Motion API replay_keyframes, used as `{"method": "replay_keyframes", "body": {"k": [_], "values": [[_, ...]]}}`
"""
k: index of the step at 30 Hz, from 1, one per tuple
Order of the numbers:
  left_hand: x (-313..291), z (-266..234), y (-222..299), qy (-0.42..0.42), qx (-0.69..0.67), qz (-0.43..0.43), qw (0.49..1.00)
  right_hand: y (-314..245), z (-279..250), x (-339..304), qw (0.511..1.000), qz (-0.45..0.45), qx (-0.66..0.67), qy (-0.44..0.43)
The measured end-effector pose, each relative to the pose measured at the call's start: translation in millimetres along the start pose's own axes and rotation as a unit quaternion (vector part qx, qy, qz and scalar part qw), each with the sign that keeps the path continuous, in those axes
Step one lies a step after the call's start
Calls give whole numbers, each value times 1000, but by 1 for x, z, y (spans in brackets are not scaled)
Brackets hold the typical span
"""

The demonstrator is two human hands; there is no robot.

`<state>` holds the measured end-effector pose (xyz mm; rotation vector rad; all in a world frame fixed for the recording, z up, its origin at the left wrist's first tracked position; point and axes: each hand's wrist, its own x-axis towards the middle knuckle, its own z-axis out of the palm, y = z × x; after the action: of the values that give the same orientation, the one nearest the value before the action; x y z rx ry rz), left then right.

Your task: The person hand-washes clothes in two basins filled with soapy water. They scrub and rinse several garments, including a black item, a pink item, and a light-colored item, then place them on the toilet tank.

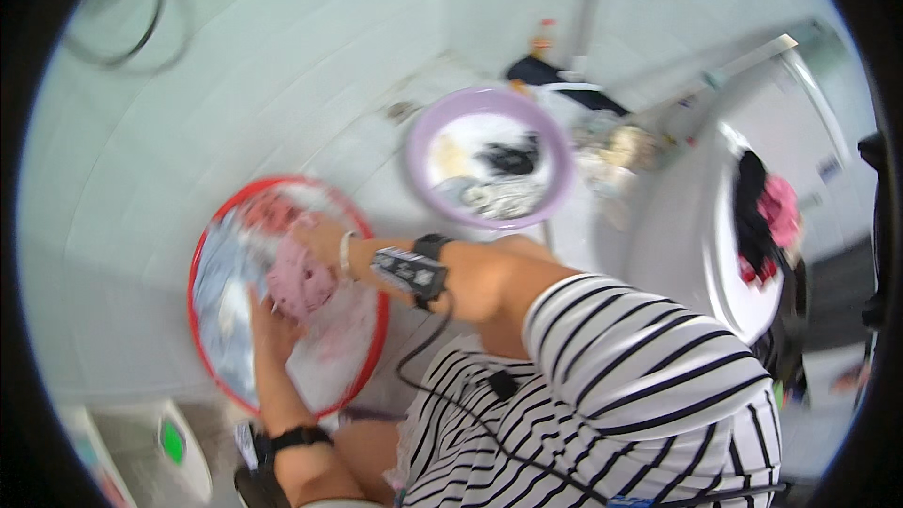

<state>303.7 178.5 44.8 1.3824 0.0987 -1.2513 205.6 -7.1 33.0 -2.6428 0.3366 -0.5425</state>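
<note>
A red-rimmed basin [384, 315] on the floor holds soapy water and wet laundry. My right hand [323, 240] reaches over it from the right and grips the upper end of a bunched pink cloth [301, 282]. Lower down, my left hand [273, 327] has its fingers around the bottom edge of that cloth, partly hidden by it and blurred. A light blue garment [218, 259] lies along the basin's left side. Beyond the pink cloth is a coral-red cloth [268, 214]. White suds cover much of the right part.
A lilac basin [423, 169] with suds and dark and pale clothes stands beyond. On the right is a large white appliance [677, 216] with black and pink clothes [776, 212] on it. A bottle [543, 39] stands by the wall; a white rack [188, 452] sits lower left.
</note>
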Motion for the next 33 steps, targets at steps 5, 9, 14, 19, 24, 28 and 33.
{"method": "replay_keyframes", "body": {"k": [5, 9, 14, 19, 24, 28, 33], "values": [[-4, -9, -31, 41, 203, 117, 971, 64, -133, -43, 847, 328, 333, 254], [9, 1, -53, -4, 289, 74, 955, 98, -310, -145, 875, 349, 118, 314], [22, 17, -76, -29, 381, 69, 921, 109, -509, -313, 826, 452, 8, 338], [26, 16, -95, -10, 425, 47, 904, 136, -607, -503, 669, 486, -505, 247], [30, 1, -100, -11, 470, 35, 882, 156, -588, -621, 546, 753, -332, -157], [36, -17, -104, 1, 445, 20, 895, 175, -592, -544, 583, 651, -486, -15], [43, 1, -121, 56, 235, 73, 968, 165, -524, -297, 881, 371, -274, 105]]}}
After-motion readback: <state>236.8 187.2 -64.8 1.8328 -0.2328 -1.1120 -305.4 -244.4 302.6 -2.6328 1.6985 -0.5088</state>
